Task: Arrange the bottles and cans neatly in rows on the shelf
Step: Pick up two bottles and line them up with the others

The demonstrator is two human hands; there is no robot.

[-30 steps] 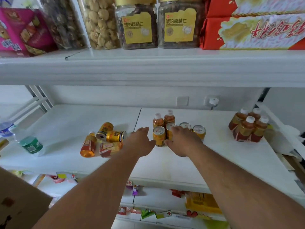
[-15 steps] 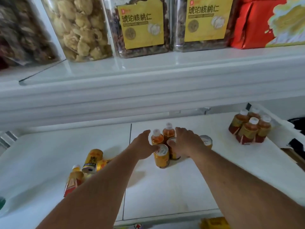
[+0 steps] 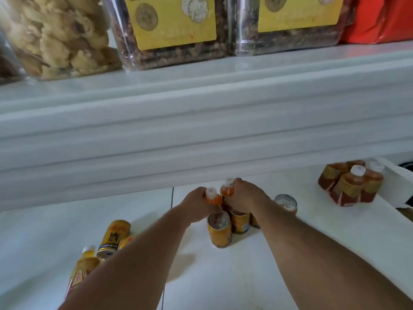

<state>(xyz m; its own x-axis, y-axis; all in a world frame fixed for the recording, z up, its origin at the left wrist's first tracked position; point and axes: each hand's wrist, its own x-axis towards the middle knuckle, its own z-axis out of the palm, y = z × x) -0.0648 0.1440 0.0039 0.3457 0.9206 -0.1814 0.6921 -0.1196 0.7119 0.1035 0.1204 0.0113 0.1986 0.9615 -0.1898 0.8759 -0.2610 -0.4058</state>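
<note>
Two small orange bottles with white caps stand upright at the back of the white shelf (image 3: 312, 253). My left hand (image 3: 195, 206) grips the left bottle (image 3: 211, 196); my right hand (image 3: 242, 199) grips the right bottle (image 3: 228, 189). Right in front of them stand yellow cans: one at the front (image 3: 219, 231), one behind it (image 3: 240, 221), another to the right (image 3: 286, 202). To the left lie a toppled yellow can (image 3: 112, 239) and a toppled orange bottle (image 3: 81, 269), partly hidden by my left forearm.
A shrink-wrapped pack of dark tea bottles (image 3: 350, 186) stands at the right of the shelf. The upper shelf's thick front edge (image 3: 201, 130) hangs low above my hands, carrying clear jars of snacks (image 3: 169, 30) and a red package (image 3: 380, 19).
The view has moved closer and lower under the upper shelf. Both hands have reached past the cans and closed round the two bottles behind them.
</note>
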